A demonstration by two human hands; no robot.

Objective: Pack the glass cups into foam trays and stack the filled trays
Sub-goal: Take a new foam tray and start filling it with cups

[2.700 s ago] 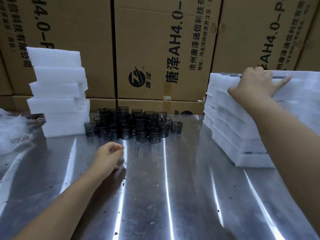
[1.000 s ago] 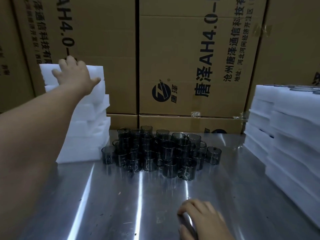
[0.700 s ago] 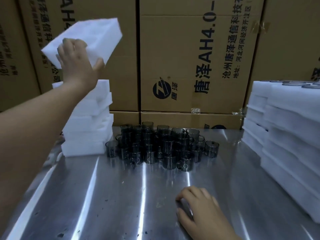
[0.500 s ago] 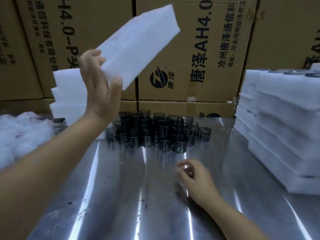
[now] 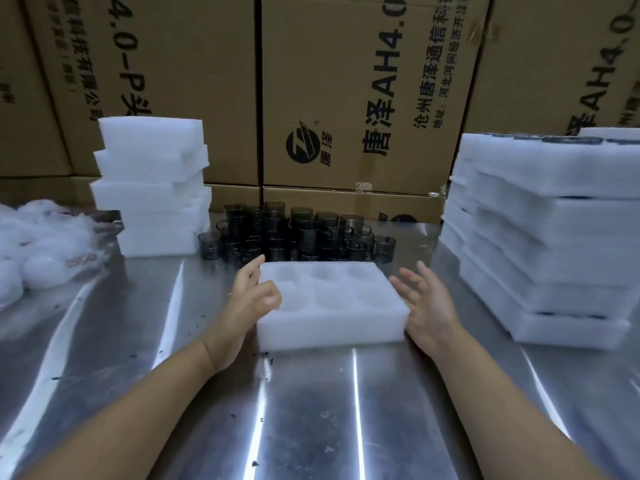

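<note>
An empty white foam tray (image 5: 329,299) with round pockets lies flat on the steel table (image 5: 311,410) in front of me. My left hand (image 5: 251,299) sits at the tray's left side, fingers relaxed, thumb near its top edge. On the opposite side my right hand (image 5: 427,303) is spread, with fingers straight and the palm close to the tray's near right corner. Neither hand grips it. Behind the tray stands a cluster of several dark glass cups (image 5: 294,233) with handles. A stack of empty foam trays (image 5: 152,181) rises at the back left.
A taller stack of filled foam trays (image 5: 547,237) occupies the right side. Crumpled white plastic wrap (image 5: 41,247) lies at the far left. Large cardboard boxes (image 5: 363,98) form a wall behind the table.
My left hand took the top tray off the left stack, swung it over and set it down flat before the cups. Both hands now flank it, and the left has let go.
</note>
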